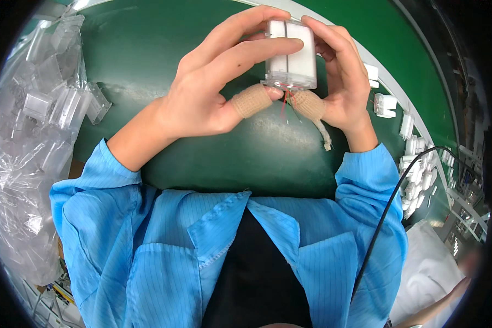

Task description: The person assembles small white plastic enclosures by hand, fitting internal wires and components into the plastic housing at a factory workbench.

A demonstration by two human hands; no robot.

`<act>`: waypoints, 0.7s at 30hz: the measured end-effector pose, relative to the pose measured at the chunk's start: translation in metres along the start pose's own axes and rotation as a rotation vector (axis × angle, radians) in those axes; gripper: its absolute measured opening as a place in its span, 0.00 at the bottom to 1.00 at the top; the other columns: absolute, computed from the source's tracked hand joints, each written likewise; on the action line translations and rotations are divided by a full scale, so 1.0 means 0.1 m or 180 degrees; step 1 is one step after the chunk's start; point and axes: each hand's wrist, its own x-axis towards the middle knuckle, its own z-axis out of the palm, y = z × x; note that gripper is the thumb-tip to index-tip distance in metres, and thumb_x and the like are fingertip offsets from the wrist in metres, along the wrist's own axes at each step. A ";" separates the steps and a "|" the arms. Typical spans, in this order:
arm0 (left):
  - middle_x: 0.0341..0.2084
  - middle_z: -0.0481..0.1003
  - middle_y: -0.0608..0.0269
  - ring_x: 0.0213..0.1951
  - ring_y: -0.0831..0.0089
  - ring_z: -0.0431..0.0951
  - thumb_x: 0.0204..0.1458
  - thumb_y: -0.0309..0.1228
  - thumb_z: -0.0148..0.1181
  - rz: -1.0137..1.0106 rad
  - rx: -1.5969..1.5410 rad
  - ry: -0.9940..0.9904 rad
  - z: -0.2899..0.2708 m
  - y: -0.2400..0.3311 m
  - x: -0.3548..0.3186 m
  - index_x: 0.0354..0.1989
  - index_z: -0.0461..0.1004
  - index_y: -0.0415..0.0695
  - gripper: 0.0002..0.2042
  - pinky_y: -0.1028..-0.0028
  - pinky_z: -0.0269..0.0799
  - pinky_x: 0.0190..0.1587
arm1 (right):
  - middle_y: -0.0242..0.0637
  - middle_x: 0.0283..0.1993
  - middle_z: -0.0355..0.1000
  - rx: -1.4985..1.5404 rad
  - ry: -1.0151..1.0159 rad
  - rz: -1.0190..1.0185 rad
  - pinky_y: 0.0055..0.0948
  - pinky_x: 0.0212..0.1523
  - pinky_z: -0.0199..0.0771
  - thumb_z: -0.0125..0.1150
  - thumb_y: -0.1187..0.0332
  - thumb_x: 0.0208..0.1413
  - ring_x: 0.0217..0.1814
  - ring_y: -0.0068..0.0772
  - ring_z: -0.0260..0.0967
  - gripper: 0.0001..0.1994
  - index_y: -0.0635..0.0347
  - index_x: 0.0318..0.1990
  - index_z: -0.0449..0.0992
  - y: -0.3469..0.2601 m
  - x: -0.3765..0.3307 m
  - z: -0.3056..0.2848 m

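Gripping one white block [291, 53] from both sides, the left hand [210, 90] and right hand [339, 76] pinch it above the green table [213, 158].

A crumpled clear plastic bag [16, 180] fills the left edge of the frame, clear moulded plastic pieces [60, 98] spilling from its top at upper left onto the green surface. No labels, signs or screens are visible.
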 end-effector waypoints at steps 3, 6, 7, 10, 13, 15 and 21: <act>0.52 0.66 0.52 0.50 0.62 0.72 0.45 0.23 0.62 0.0066 0.0258 -0.0318 -0.05 -0.04 0.03 0.49 0.71 0.41 0.20 0.68 0.70 0.51 | 0.37 0.39 0.67 -0.0380 0.0091 0.0013 0.25 0.40 0.68 0.75 0.60 0.32 0.38 0.29 0.65 0.35 0.64 0.52 0.69 0.02 0.06 -0.07; 0.56 0.62 0.48 0.58 0.60 0.63 0.55 0.35 0.54 -0.1296 -0.1562 -0.0364 -0.05 -0.07 -0.01 0.57 0.61 0.34 0.24 0.64 0.58 0.59 | 0.35 0.34 0.70 -0.0509 0.0137 0.0449 0.23 0.34 0.70 0.74 0.58 0.33 0.33 0.26 0.67 0.31 0.59 0.48 0.73 0.01 0.04 -0.06; 0.49 0.66 0.51 0.51 0.64 0.68 0.57 0.35 0.51 -0.1487 -0.1584 -0.0262 -0.06 -0.05 0.00 0.54 0.63 0.34 0.21 0.68 0.63 0.53 | 0.34 0.32 0.70 -0.0449 0.0129 0.0906 0.22 0.32 0.70 0.74 0.58 0.34 0.32 0.25 0.67 0.28 0.59 0.46 0.75 -0.02 0.03 -0.05; 0.28 0.75 0.57 0.28 0.74 0.77 0.61 0.40 0.44 -0.1993 -0.1412 0.0080 0.01 -0.02 -0.02 0.44 0.70 0.34 0.19 0.78 0.73 0.32 | 0.35 0.35 0.72 -0.0751 0.0200 0.0753 0.20 0.31 0.69 0.71 0.66 0.39 0.34 0.22 0.67 0.23 0.62 0.45 0.75 -0.14 0.07 -0.02; 0.22 0.74 0.59 0.23 0.76 0.76 0.61 0.41 0.45 -0.2423 -0.1588 -0.0073 -0.05 0.03 0.01 0.41 0.71 0.34 0.19 0.79 0.72 0.27 | 0.38 0.41 0.71 -0.0430 0.0237 0.0601 0.21 0.35 0.72 0.70 0.76 0.39 0.40 0.23 0.67 0.25 0.68 0.49 0.71 -0.22 0.07 0.07; 0.21 0.74 0.60 0.22 0.76 0.75 0.60 0.42 0.45 -0.2438 -0.1621 -0.0041 -0.05 0.04 0.02 0.40 0.72 0.34 0.20 0.79 0.71 0.25 | 0.40 0.43 0.69 0.0196 0.0252 0.1023 0.21 0.36 0.73 0.69 0.79 0.40 0.42 0.25 0.67 0.28 0.68 0.53 0.68 -0.30 0.09 0.09; 0.17 0.72 0.61 0.18 0.78 0.73 0.60 0.40 0.47 -0.2441 -0.1535 0.0101 -0.02 0.09 0.03 0.44 0.69 0.36 0.17 0.79 0.69 0.20 | 0.33 0.38 0.69 0.0692 0.0249 0.1326 0.18 0.36 0.73 0.70 0.76 0.39 0.36 0.20 0.68 0.28 0.63 0.52 0.69 -0.31 0.10 0.12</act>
